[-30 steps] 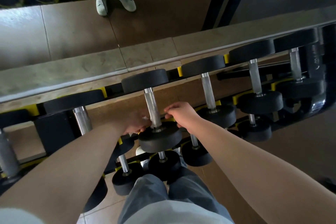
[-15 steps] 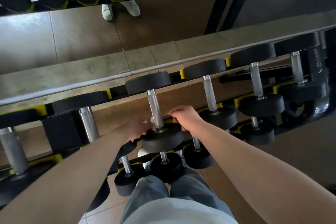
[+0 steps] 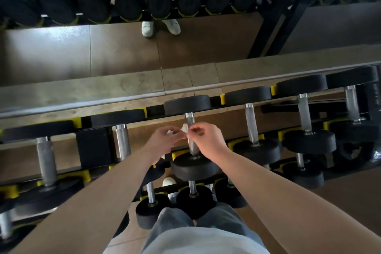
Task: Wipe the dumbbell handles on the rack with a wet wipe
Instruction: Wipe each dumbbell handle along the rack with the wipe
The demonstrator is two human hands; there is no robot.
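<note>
One wet wipe (image 3: pixel 184 128), white and crumpled, is held between both hands over the top tier of the rack (image 3: pixel 93 146), about midway along its visible length. The left hand (image 3: pixel 162 142) grips one bunched end in curled fingers. The right hand (image 3: pixel 206 140) pinches the other end between thumb and fingertip. The wipe sits at the left side of the handle (image 3: pixel 190 119) of the middle dumbbell (image 3: pixel 194 168), nearer the rear head than the front one. Contact with the metal cannot be confirmed. This dumbbell lies across the tier, with one head at the back rail and the other at the front rail.

Neighbouring dumbbells (image 3: pixel 252 128) lie parallel on either side in yellow saddles, set apart from one another with their handles exposed. The gap to the left of the middle handle is taken up by the left hand; the gap to its right is partly covered by the right hand. Smaller dumbbells (image 3: pixel 192 200) occupy the lower tier below the front rail, close against the person's grey trousers (image 3: pixel 195 225). A white shoe (image 3: pixel 169 181) shows between them.

Behind the rack's back edge a pale stone ledge (image 3: pixel 82 90) runs the full width. Above it a mirror (image 3: pixel 123 51) reflects brown floor tiles, two white shoes and rows of dumbbells. Black angled struts (image 3: pixel 274 16) stand at the upper right. Brown floor (image 3: pixel 350 198) lies open in front of the rack at the right.
</note>
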